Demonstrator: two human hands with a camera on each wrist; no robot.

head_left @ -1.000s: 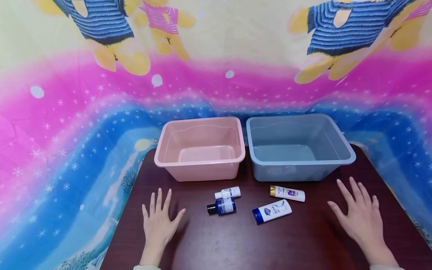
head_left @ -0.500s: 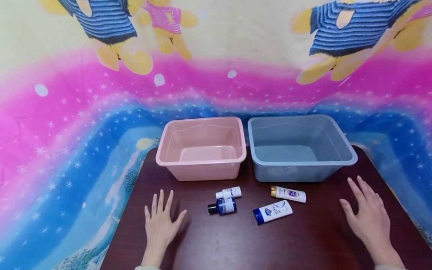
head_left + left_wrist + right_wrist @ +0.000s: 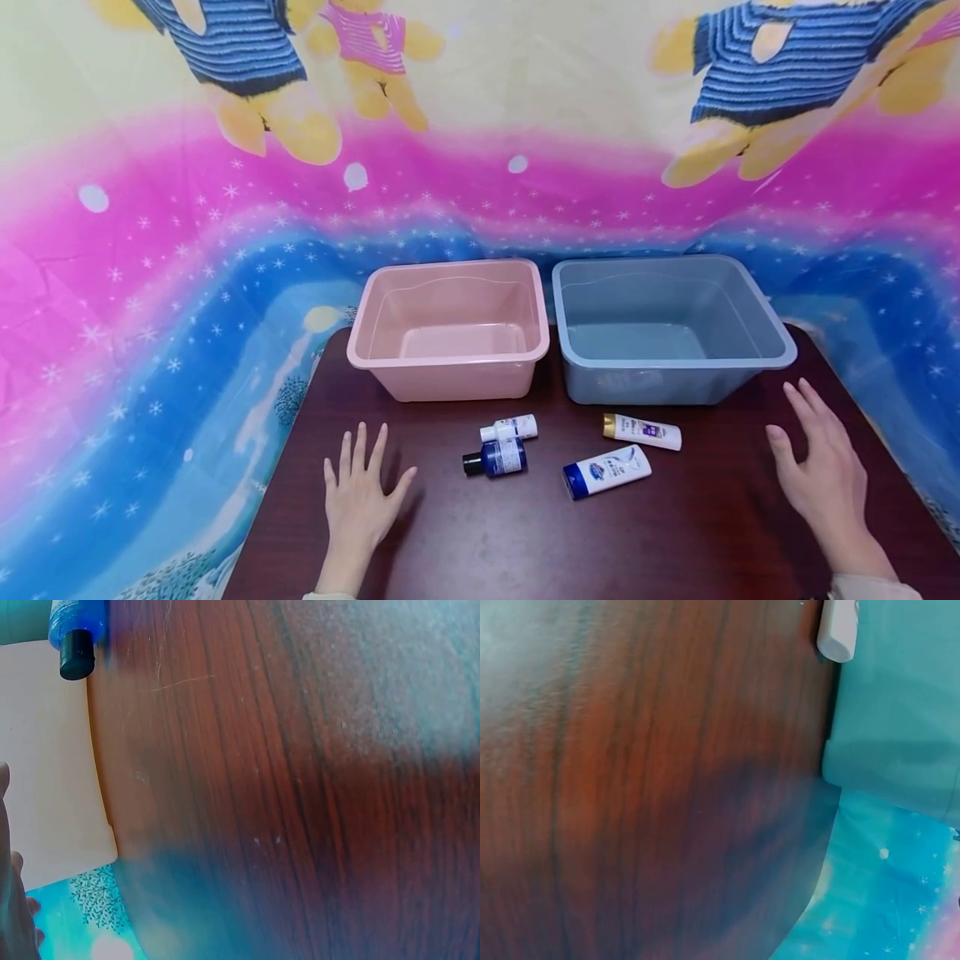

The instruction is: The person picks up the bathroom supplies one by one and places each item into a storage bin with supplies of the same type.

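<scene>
Head view: the left hand lies flat on the counter, fingers spread, its grip apart, near the blue bottle. The right hand hovers with its grip apart, right of the gold-capped tube.

Left wrist view: the blue bottle lies at the top edge.

Right wrist view: a white tube end lies on the counter.

four small bottles lying flat, table
</scene>
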